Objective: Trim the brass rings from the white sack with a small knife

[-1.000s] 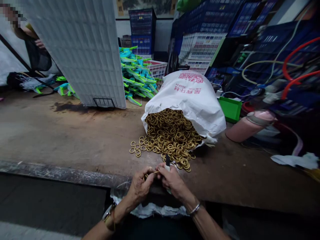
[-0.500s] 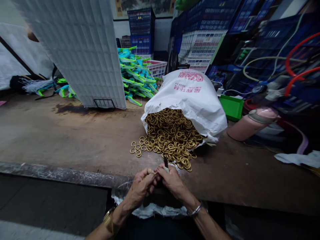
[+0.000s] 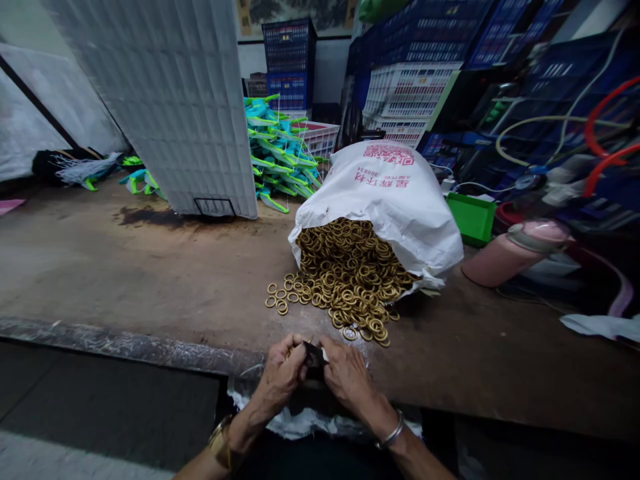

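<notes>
My left hand and my right hand meet at the near edge of the workbench, both with curled fingers. Between them sits a small dark tool, which my right hand grips. A brass ring shows at my left hand's fingertips. Just beyond my hands lies a pile of brass rings spilling from a white sack lying on its side. A plastic bag hangs below my hands at the bench edge.
A tall white ribbed panel stands at the back left. Behind it lie stacked teal and green plastic parts. A green bin, a pink bottle, hoses and blue crates crowd the right.
The dark tool, which stood upright in my right hand, now lies low between both hands. My hands have drawn slightly closer to me. The person at far left has gone from view.
</notes>
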### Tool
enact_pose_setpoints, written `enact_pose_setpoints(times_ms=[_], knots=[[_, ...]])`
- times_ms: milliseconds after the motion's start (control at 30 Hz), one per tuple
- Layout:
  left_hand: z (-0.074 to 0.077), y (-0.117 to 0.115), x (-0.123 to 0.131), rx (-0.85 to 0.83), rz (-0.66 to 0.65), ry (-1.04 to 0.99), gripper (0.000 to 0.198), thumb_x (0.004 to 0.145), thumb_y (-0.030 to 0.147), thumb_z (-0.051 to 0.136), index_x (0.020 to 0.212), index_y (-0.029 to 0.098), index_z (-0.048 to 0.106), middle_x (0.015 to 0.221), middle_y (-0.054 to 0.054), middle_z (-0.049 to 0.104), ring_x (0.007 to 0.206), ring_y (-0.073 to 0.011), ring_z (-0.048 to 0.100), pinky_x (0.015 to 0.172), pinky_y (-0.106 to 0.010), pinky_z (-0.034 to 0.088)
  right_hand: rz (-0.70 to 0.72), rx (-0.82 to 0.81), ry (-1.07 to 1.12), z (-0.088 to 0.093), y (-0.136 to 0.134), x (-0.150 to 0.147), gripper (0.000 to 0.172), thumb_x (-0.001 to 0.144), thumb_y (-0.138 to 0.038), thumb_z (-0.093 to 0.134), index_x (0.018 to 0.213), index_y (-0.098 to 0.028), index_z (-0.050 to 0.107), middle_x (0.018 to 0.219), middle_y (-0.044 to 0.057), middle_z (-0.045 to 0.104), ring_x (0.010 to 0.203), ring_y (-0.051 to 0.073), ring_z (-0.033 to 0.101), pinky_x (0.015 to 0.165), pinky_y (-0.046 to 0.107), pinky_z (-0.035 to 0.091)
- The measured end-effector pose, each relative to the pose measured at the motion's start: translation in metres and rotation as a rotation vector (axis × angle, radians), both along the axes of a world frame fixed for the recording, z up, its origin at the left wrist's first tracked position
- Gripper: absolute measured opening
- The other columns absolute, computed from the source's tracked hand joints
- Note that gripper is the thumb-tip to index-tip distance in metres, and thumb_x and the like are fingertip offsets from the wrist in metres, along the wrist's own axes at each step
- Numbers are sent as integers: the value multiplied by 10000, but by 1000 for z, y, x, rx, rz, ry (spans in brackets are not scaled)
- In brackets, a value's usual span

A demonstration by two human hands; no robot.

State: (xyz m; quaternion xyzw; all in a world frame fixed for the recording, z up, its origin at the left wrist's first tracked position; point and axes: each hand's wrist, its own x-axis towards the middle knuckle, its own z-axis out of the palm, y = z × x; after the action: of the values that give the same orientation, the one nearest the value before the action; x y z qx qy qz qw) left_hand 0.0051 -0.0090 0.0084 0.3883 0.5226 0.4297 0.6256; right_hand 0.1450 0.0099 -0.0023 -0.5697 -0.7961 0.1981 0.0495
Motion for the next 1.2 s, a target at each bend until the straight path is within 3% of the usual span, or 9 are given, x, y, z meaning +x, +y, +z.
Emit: enact_pose_setpoints(times_ms=[233, 400, 467, 633, 833, 933, 1100, 1200], knots=[[0, -7, -7, -75, -7, -112, 212, 751, 352, 514, 660, 174, 445, 516, 65, 459, 373, -32, 321, 374, -157, 229, -41, 9, -131, 6, 2, -10, 268, 754, -62, 361, 927, -176, 531, 755, 59, 658, 665, 175, 602, 536, 266, 256], [8, -32, -17, -171, -281, -118, 206, 722, 350, 556, 683, 157, 494, 536, 31, 544, 342, -29, 362, 338, -153, 215, -78, 37, -208, 13, 20, -14, 262, 768, -56, 354, 942, -139, 531, 739, 86, 649, 650, 179, 594, 524, 270, 249], [4, -41, -20, -266, -307, -132, 207, 702, 345, 572, 665, 157, 493, 538, 26, 554, 330, -28, 366, 315, -148, 200, -25, 54, -160, 15, 29, -19, 253, 750, -60, 374, 930, -142, 532, 744, 79, 644, 653, 172, 583, 536, 267, 261], [-22, -49, -26, -597, -114, -316, 207, 647, 331, 620, 669, 139, 547, 513, 19, 539, 321, -39, 380, 289, -133, 167, -4, 121, 23, 8, 48, -49, 220, 751, -98, 414, 943, -163, 499, 793, 58, 636, 711, 160, 579, 585, 247, 288], [-43, -49, -30, -949, 217, -579, 164, 687, 210, 594, 587, 94, 536, 495, -70, 597, 378, -92, 524, 337, -143, 335, -64, 114, -7, -2, 71, -78, 207, 809, -225, 433, 1005, -176, 477, 821, 73, 645, 731, 192, 599, 584, 260, 287], [-46, -48, -28, -960, 245, -637, 164, 725, 194, 545, 595, 97, 520, 511, -119, 620, 433, -149, 585, 374, -184, 401, -64, 117, -43, -1, 76, -81, 219, 807, -204, 425, 1017, -185, 487, 819, 68, 650, 733, 195, 604, 582, 262, 283], [-47, -48, -23, -883, 284, -708, 45, 707, 140, 524, 694, 114, 489, 529, -78, 595, 526, -191, 626, 460, -234, 453, -77, 145, -7, -1, 75, -77, 157, 786, -184, 439, 918, -192, 524, 830, 54, 646, 714, 173, 588, 564, 253, 259], [-48, -47, -21, -859, 294, -711, 115, 677, 117, 524, 775, 124, 465, 600, -66, 586, 572, -203, 631, 517, -275, 470, -95, 160, 42, -2, 74, -70, 173, 782, -146, 423, 911, -187, 531, 783, 44, 635, 680, 155, 568, 562, 245, 254]])
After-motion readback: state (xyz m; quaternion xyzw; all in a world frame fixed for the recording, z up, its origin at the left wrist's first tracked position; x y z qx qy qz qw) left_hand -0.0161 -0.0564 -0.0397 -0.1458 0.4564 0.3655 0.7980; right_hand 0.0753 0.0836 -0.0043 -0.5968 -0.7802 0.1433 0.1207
